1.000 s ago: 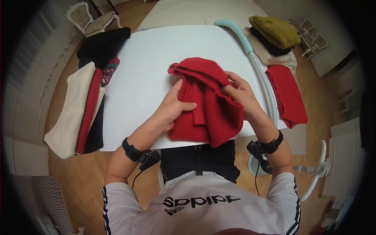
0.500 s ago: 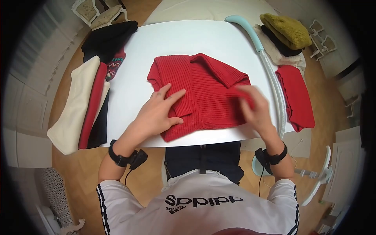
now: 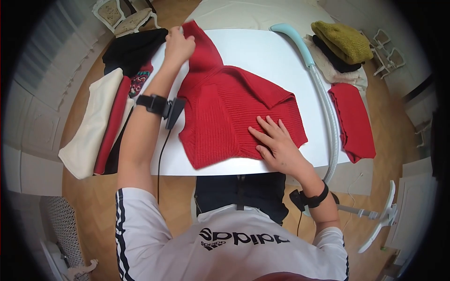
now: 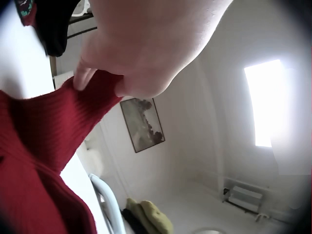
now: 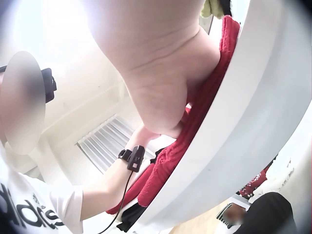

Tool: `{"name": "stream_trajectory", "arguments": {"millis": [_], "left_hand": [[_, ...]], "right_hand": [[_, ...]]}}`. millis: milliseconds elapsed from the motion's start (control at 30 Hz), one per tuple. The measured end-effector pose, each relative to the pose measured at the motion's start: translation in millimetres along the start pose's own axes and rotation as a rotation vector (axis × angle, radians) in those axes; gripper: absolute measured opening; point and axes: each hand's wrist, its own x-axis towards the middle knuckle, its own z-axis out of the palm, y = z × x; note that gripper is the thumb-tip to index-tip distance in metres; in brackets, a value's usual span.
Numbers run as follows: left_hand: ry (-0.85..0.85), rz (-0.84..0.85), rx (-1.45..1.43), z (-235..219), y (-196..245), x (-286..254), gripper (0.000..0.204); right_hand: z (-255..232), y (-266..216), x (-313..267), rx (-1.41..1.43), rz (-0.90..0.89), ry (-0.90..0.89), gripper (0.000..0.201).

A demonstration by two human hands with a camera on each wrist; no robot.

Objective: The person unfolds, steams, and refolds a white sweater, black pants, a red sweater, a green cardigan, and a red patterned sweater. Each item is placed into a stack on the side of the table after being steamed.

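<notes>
A red ribbed sweater (image 3: 211, 122) lies on the white table, partly folded, with one sleeve (image 3: 202, 49) stretched toward the far left. My left hand (image 3: 179, 46) pinches the end of that sleeve and lifts it off the table; the left wrist view shows the knit (image 4: 100, 92) held between thumb and fingers. Near the front edge, my right hand (image 3: 279, 147) rests with spread fingers on the sweater's body. The sweater's other sleeve (image 3: 272, 93) is folded over the body at the right. In the right wrist view, the palm (image 5: 161, 92) presses against the red knit.
To the left lie folded cream (image 3: 91, 124) and red garments, with a black one (image 3: 133, 49) behind. A pale blue-handled hose (image 3: 293, 44) runs along the right side. Beyond it are a folded red garment (image 3: 351, 124) and a stack topped by a mustard knit (image 3: 342, 41).
The bunched sweater has been laid out on the table. My left hand has moved far forward, drawing a sleeve out; my right hand has come down flat on the body.
</notes>
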Motion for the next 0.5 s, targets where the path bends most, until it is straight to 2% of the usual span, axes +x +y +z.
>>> {"name": "stream_trajectory", "arguments": {"millis": [33,67,133,200,233,267,300,333,400,467,500], "left_hand": [[-0.054,0.014,-0.077,6,0,-9,0.059],[-0.054,0.102,-0.069,8,2,-22,0.051],[-0.385,0.049,-0.009,-5,17,-51,0.04],[-0.537,0.092,0.129,-7,16,-78,0.043],[-0.539,0.092,0.135,-10,17,-90,0.043],[-0.647,0.088,0.233,-17,22,-101,0.05],[-0.754,0.084,0.33,-22,26,-111,0.057],[-0.753,0.084,0.332,-25,26,-120,0.057],[-0.721,0.14,0.297,-28,25,-135,0.067],[-0.777,0.114,0.277,-33,26,-149,0.069],[-0.674,0.176,0.192,-31,21,-158,0.069]], "right_hand": [[-1,1,1,0.02,0.005,0.02,0.051],[-3,3,1,0.02,0.006,0.029,0.051],[-6,2,2,0.065,0.015,0.041,0.051],[-10,4,10,0.042,-0.02,0.083,0.05],[-15,6,16,0.05,0.022,0.039,0.051],[-19,9,24,0.054,0.062,-0.004,0.052],[-17,19,34,0.016,0.011,0.023,0.051],[-17,30,45,-0.002,0.013,-0.008,0.055],[-29,41,69,-0.053,0.143,-0.052,0.059],[-7,90,88,-0.222,0.122,0.23,0.065],[-15,88,96,-0.22,0.304,0.193,0.066]]}}
